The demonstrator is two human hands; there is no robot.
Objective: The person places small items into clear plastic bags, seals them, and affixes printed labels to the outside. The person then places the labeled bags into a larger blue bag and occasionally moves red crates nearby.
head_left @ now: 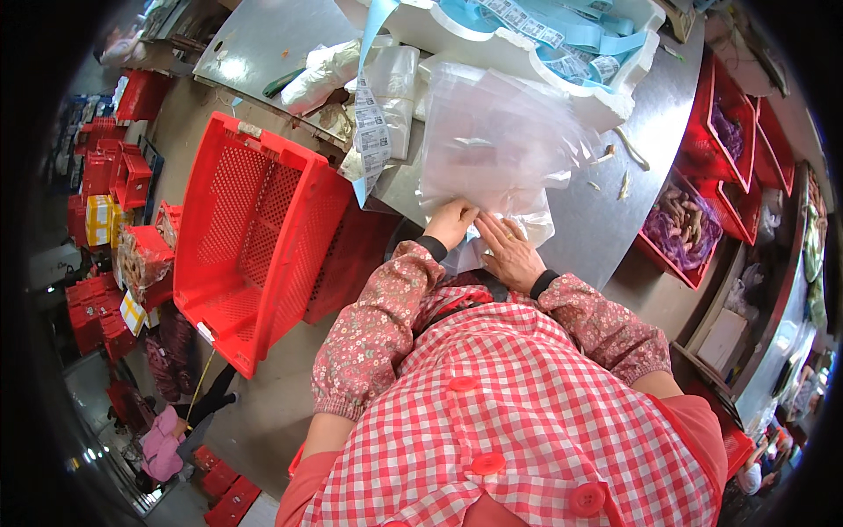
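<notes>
A fanned stack of clear plastic bags (492,132) lies on the metal table in front of me. At its near edge my left hand (450,224) has its fingers curled and closed on the plastic. Close beside it, almost touching, my right hand (512,253) rests on the bags with its fingers stretched out flat. Both hands are at the table's near edge, close to my checked apron. A strip of blue-backed printed labels (371,132) hangs down to the left of the stack.
A white foam box (562,75) full of blue label strips stands behind the bags. Rolled plastic bags (391,92) lie at the left. An empty red crate (255,237) stands left of me; red crates with purple net bags of roots (680,224) are at the right.
</notes>
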